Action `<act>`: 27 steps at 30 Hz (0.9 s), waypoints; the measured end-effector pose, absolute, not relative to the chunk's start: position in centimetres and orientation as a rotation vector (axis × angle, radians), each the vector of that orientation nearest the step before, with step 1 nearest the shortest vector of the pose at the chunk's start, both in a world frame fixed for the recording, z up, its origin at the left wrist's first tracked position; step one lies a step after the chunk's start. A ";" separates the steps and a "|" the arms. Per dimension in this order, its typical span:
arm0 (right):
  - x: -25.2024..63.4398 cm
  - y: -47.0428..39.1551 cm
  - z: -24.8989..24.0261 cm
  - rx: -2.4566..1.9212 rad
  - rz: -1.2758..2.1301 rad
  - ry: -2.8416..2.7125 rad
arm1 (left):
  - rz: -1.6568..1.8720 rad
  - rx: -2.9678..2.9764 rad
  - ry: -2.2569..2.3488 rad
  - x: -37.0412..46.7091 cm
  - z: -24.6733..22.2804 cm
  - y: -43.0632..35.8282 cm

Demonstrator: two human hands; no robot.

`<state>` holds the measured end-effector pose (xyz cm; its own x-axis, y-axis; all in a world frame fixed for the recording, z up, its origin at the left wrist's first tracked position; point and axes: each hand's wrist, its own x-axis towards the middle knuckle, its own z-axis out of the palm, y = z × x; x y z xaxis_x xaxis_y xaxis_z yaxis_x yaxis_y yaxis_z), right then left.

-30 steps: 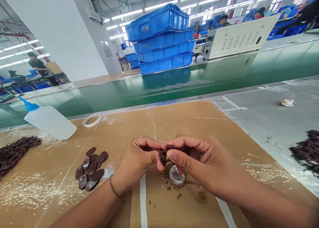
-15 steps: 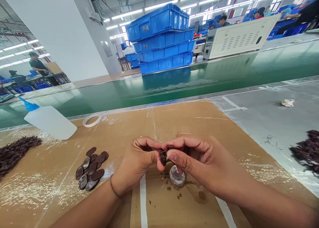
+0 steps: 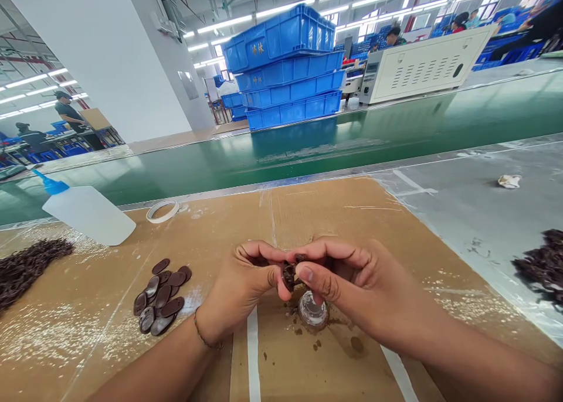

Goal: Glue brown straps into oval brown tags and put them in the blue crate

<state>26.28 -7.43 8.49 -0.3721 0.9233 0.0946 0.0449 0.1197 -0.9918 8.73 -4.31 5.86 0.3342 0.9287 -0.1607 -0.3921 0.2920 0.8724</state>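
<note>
Between the fingertips of my left hand [image 3: 246, 285] is a dark brown oval piece [image 3: 288, 276], tilted on edge. My right hand [image 3: 347, 279] pinches a small dark brown part [image 3: 301, 258] against it; the fingers hide most of this part. Both hands meet above the brown board. Just below the fingertips stands a small round clear dish [image 3: 313, 309] with whitish residue, and brown smudges surround it. Left of my left wrist lies a loose pile of brown oval pieces [image 3: 162, 295], some glossy.
At the left are a white bottle with a blue nozzle [image 3: 90, 214], a tape roll [image 3: 162, 211] and a heap of dark strips [image 3: 30, 267]. Another dark heap [image 3: 541, 267] lies far right. Beyond the green conveyor belt [image 3: 197, 167] stand stacked blue crates [image 3: 290, 77]. People work in the distance.
Both hands stay almost in place, still pinching the brown parts together. Any shift of the fingertips is very slight.
</note>
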 end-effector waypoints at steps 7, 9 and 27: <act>26.3 -7.3 8.3 -0.974 1.352 -1.589 | 1.007 0.856 0.768 8.8 5.8 -4.1; 26.3 -7.3 8.3 -0.972 1.361 -1.581 | 1.005 0.859 0.775 8.8 5.8 -4.1; 26.4 -7.5 8.2 -1.002 1.390 -1.557 | 0.983 0.905 0.755 8.6 5.7 -4.2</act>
<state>26.39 -7.54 8.16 -0.3635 0.9297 0.0586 0.0464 0.0809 -0.9956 8.65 -4.20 5.70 0.3713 0.9197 -0.1271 -0.3606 0.2690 0.8931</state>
